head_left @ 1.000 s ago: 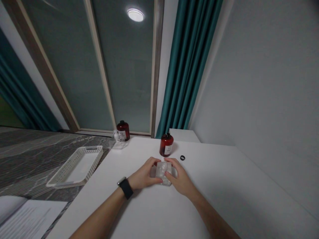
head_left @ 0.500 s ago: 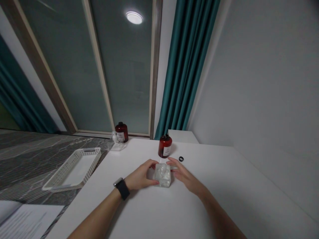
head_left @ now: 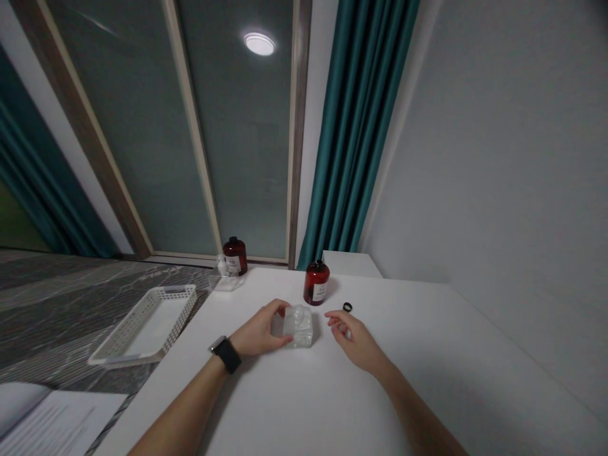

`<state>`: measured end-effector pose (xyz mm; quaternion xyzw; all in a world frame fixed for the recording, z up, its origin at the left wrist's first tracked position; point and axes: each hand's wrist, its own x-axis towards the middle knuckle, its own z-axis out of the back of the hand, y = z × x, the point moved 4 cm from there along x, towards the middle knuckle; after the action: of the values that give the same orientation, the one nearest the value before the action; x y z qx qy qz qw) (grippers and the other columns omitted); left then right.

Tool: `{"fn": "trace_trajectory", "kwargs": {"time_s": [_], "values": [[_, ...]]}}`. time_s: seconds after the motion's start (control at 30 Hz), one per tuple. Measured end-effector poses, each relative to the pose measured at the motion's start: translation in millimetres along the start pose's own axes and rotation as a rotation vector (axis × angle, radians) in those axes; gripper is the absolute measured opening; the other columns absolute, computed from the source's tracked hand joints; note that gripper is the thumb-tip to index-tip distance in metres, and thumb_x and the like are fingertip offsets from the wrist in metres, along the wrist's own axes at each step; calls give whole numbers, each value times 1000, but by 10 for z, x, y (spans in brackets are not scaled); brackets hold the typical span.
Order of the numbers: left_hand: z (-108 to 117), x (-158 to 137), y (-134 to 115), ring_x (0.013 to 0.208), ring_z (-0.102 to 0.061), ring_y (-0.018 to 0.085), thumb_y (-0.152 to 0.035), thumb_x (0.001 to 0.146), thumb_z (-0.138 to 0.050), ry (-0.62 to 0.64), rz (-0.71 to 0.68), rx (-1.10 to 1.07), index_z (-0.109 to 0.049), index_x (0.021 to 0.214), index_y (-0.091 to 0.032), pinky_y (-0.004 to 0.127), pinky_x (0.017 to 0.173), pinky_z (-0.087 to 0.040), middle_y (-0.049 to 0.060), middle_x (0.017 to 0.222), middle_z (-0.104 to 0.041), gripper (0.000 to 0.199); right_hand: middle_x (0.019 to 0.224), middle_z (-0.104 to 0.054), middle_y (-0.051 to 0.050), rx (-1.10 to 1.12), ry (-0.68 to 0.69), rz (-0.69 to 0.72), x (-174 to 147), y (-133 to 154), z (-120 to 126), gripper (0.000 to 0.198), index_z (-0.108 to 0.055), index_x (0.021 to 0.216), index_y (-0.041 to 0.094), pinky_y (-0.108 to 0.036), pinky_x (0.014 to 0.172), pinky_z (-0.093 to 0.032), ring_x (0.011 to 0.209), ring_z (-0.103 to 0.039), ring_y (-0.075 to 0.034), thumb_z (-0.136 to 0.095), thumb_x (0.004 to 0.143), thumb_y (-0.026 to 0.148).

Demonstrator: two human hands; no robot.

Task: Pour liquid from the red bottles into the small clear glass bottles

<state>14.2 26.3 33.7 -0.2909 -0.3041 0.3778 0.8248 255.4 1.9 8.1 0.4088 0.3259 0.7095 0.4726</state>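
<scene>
My left hand (head_left: 260, 332), with a dark watch on the wrist, is closed around the left side of a clear, square, box-like container (head_left: 299, 327). Something rounded and transparent shows at its top; I cannot make out what it is. To the right, my right hand (head_left: 356, 342) is apart from the container, its fingers loosely bent and holding nothing I can see. Just beyond those fingers lies a small black ring (head_left: 347, 307). Behind the container stands a dark red-brown bottle (head_left: 316, 284) with a white label and black top.
A second red-brown bottle (head_left: 235, 256) stands at the table's far left corner, beside a clear tray (head_left: 228, 283) with a small whitish item. Left of the white table (head_left: 294, 405) are a white perforated basket (head_left: 178, 323) and printed pages (head_left: 71, 421). A wall (head_left: 513, 190) borders the right.
My left hand has moved the clear container a little to the left. My right hand has drawn away from it, leaving a gap. The view has shifted slightly.
</scene>
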Motion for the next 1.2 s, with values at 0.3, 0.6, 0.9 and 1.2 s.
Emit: {"fn": "trace_trajectory", "kwargs": {"time_s": [0.3,0.6,0.9,1.2], "values": [[206,8,414,106,-62,26,-31,78,-71,-239,143,55,-52,129,-15,45,95,-48,12,119,-65,56,93,-64,-4,-109,94,71,-45,44,-191,29,-63,108,24,-31,74,-50,82,-62,-18,-49,85,15],[135,1,537,106,-65,26,-32,83,-67,-373,139,70,-51,133,-15,45,97,-49,15,129,-63,55,91,-64,-4,-140,104,87,-50,55,-212,30,-62,110,25,-33,76,-50,81,-62,-19,-49,86,14],[274,-19,293,92,-64,21,-27,90,-53,-529,90,62,-58,115,-17,37,83,-52,8,106,-66,27,92,-64,-4,-129,113,86,-60,26,-222,29,-62,111,24,-33,76,-51,81,-62,-19,-48,87,16],[266,-59,-61,76,-56,18,-22,91,-49,-558,-105,135,-60,94,-19,32,71,-47,4,86,-62,12,92,-66,-6,-59,-254,94,80,61,-1,27,-62,110,22,-35,74,-51,76,-59,-19,-51,85,26]]}}
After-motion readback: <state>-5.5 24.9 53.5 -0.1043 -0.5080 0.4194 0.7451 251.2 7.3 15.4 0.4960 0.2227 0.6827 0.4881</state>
